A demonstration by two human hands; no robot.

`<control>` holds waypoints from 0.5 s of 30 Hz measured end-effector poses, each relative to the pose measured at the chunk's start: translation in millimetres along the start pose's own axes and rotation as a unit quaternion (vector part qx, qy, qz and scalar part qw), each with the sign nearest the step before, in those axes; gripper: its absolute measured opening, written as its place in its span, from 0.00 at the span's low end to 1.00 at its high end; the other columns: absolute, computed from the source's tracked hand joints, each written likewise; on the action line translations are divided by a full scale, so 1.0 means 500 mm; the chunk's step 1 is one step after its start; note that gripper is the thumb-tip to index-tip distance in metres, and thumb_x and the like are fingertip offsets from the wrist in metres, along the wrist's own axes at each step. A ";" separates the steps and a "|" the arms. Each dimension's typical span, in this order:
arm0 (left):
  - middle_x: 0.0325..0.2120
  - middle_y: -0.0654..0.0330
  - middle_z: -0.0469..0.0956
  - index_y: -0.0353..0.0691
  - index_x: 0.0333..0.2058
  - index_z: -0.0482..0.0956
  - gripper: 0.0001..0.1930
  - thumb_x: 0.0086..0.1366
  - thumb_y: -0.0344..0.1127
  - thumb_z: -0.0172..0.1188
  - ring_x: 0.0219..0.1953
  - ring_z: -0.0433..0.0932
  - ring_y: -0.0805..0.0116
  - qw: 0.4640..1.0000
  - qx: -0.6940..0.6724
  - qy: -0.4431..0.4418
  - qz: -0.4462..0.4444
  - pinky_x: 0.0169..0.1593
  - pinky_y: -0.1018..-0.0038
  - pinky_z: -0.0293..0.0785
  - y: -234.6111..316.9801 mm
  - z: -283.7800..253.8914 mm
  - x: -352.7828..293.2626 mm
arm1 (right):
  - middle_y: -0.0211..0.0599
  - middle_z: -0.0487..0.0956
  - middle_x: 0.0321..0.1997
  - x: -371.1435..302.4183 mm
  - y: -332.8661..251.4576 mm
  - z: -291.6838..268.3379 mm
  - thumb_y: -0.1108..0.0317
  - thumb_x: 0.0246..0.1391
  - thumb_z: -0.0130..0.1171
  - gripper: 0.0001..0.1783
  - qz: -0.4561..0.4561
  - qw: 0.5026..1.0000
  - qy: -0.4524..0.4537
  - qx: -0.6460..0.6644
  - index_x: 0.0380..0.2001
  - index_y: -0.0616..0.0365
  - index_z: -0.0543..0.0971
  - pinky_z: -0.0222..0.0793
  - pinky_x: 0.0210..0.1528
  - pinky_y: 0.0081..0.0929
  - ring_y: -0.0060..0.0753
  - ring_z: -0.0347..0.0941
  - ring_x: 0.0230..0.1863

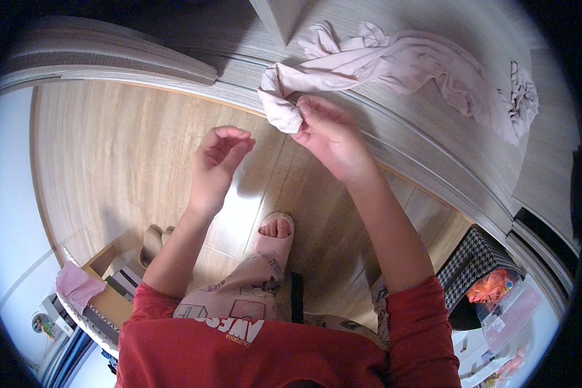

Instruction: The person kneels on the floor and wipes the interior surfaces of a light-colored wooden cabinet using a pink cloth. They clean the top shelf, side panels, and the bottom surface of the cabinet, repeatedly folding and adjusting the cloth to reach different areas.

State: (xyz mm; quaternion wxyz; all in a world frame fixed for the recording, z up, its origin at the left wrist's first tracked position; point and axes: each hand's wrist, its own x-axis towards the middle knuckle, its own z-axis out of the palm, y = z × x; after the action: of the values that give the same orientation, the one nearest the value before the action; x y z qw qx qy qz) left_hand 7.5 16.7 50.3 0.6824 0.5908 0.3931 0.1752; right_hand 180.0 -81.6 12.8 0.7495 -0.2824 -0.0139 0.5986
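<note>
A long, crumpled pale pink cloth garment (401, 61) lies on the wooden wardrobe floor (459, 149) at the upper right. Its exact kind cannot be told from the folds. The near end hangs over the sliding-door track, and my right hand (333, 132) pinches it between thumb and fingers. At the far right the garment bunches up, showing dark markings. My left hand (220, 161) is held above the floor to the left of that end, apart from the cloth. Its fingers are loosely curled with a gap to the thumb, and nothing shows in them.
A wardrobe door panel (110, 52) stands at the upper left, with a metal track (420, 132) along the front. At right sits a houndstooth box (475, 258) beside an orange bag (489, 286). Shoes (151, 244) and a small shelf (119, 284) are at lower left. My slippered foot (275, 234) is below my hands.
</note>
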 end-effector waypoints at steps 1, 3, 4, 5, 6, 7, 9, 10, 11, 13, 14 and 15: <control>0.38 0.57 0.74 0.35 0.42 0.70 0.12 0.58 0.22 0.55 0.44 0.73 0.66 0.997 0.047 -0.013 0.056 0.51 0.70 0.69 0.007 0.010 0.005 | 0.27 0.76 0.34 -0.001 -0.002 -0.001 0.67 0.54 0.56 0.07 0.010 1.000 0.002 0.013 0.36 0.57 0.76 0.66 0.40 0.20 0.21 0.70 0.34; 0.39 0.56 0.74 0.35 0.42 0.72 0.14 0.55 0.23 0.59 0.44 0.73 0.65 0.959 0.197 0.003 0.203 0.49 0.70 0.69 0.040 0.042 0.016 | 0.30 0.76 0.36 -0.005 -0.009 -0.008 0.68 0.57 0.53 0.08 0.017 0.999 -0.024 0.019 0.38 0.58 0.76 0.64 0.46 0.24 0.21 0.70 0.38; 0.39 0.56 0.74 0.35 0.42 0.73 0.16 0.53 0.24 0.61 0.44 0.73 0.64 0.923 0.270 0.011 0.274 0.48 0.71 0.69 0.056 0.054 0.022 | 0.31 0.76 0.38 -0.007 -0.013 -0.007 0.68 0.58 0.51 0.09 0.021 0.999 -0.037 0.023 0.39 0.58 0.76 0.63 0.48 0.25 0.21 0.70 0.41; 0.39 0.55 0.74 0.35 0.42 0.73 0.16 0.52 0.24 0.62 0.44 0.73 0.63 0.904 0.296 -0.014 0.308 0.48 0.70 0.69 0.066 0.058 0.031 | 0.30 0.76 0.36 -0.009 -0.017 -0.001 0.68 0.56 0.53 0.08 0.020 0.999 -0.032 0.031 0.37 0.58 0.76 0.64 0.45 0.23 0.20 0.70 0.38; 0.39 0.54 0.74 0.35 0.42 0.74 0.17 0.51 0.25 0.63 0.44 0.73 0.62 0.882 0.323 -0.039 0.342 0.48 0.70 0.69 0.075 0.060 0.042 | 0.29 0.77 0.34 -0.012 -0.025 0.015 0.68 0.55 0.54 0.07 0.019 0.999 -0.028 0.040 0.36 0.57 0.76 0.65 0.42 0.20 0.19 0.70 0.35; 0.39 0.53 0.75 0.35 0.42 0.74 0.18 0.50 0.25 0.63 0.44 0.73 0.61 0.857 0.349 -0.063 0.374 0.47 0.69 0.68 0.080 0.061 0.051 | 0.28 0.77 0.32 -0.014 -0.034 0.030 0.68 0.54 0.56 0.06 0.019 0.998 -0.025 0.049 0.34 0.57 0.77 0.66 0.38 0.18 0.19 0.70 0.33; 0.39 0.55 0.76 0.35 0.40 0.76 0.14 0.52 0.26 0.63 0.44 0.73 0.66 0.945 0.200 -0.081 0.247 0.48 0.72 0.68 0.079 0.060 0.058 | 0.29 0.77 0.32 -0.022 -0.056 0.047 0.69 0.54 0.56 0.06 0.003 0.999 -0.014 0.033 0.34 0.57 0.77 0.66 0.38 0.16 0.18 0.70 0.32; 0.38 0.56 0.77 0.35 0.40 0.76 0.13 0.53 0.26 0.63 0.44 0.74 0.68 0.979 0.091 -0.092 0.160 0.48 0.72 0.68 0.082 0.060 0.058 | 0.30 0.77 0.32 -0.025 -0.065 0.052 0.69 0.54 0.56 0.05 -0.005 1.000 -0.009 0.026 0.33 0.58 0.77 0.66 0.37 0.16 0.18 0.70 0.32; 0.38 0.56 0.77 0.35 0.40 0.76 0.13 0.54 0.26 0.62 0.43 0.74 0.69 0.992 -0.021 -0.101 0.071 0.49 0.73 0.68 0.088 0.061 0.058 | 0.30 0.77 0.32 -0.027 -0.070 0.058 0.69 0.54 0.56 0.05 -0.006 1.000 -0.005 0.025 0.33 0.58 0.77 0.66 0.37 0.16 0.19 0.70 0.32; 0.37 0.59 0.77 0.34 0.38 0.76 0.08 0.59 0.26 0.58 0.41 0.74 0.74 0.988 0.011 -0.095 0.121 0.48 0.77 0.69 0.103 0.079 0.059 | 0.30 0.77 0.32 -0.029 -0.083 0.067 0.69 0.53 0.57 0.05 -0.011 1.000 0.006 0.024 0.33 0.58 0.77 0.66 0.37 0.15 0.19 0.70 0.32; 0.37 0.60 0.77 0.34 0.38 0.76 0.08 0.59 0.26 0.57 0.40 0.74 0.75 0.978 0.061 -0.086 0.180 0.47 0.78 0.69 0.108 0.094 0.059 | 0.31 0.77 0.32 -0.029 -0.089 0.069 0.70 0.53 0.57 0.05 0.002 0.999 -0.009 0.040 0.33 0.59 0.76 0.66 0.38 0.16 0.19 0.70 0.33; 0.37 0.60 0.77 0.33 0.38 0.76 0.07 0.60 0.26 0.56 0.40 0.74 0.75 0.962 0.111 -0.076 0.237 0.47 0.79 0.69 0.110 0.100 0.057 | 0.31 0.77 0.33 -0.028 -0.093 0.072 0.71 0.53 0.57 0.06 0.016 0.998 -0.025 0.058 0.34 0.59 0.76 0.67 0.38 0.16 0.19 0.71 0.34</control>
State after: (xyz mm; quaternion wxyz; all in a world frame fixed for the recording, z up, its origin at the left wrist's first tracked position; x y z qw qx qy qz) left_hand 75.0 16.8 92.6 0.5789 0.7509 0.2061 0.2419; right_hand 204.6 -85.5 68.0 0.7540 -0.2238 0.0064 0.6176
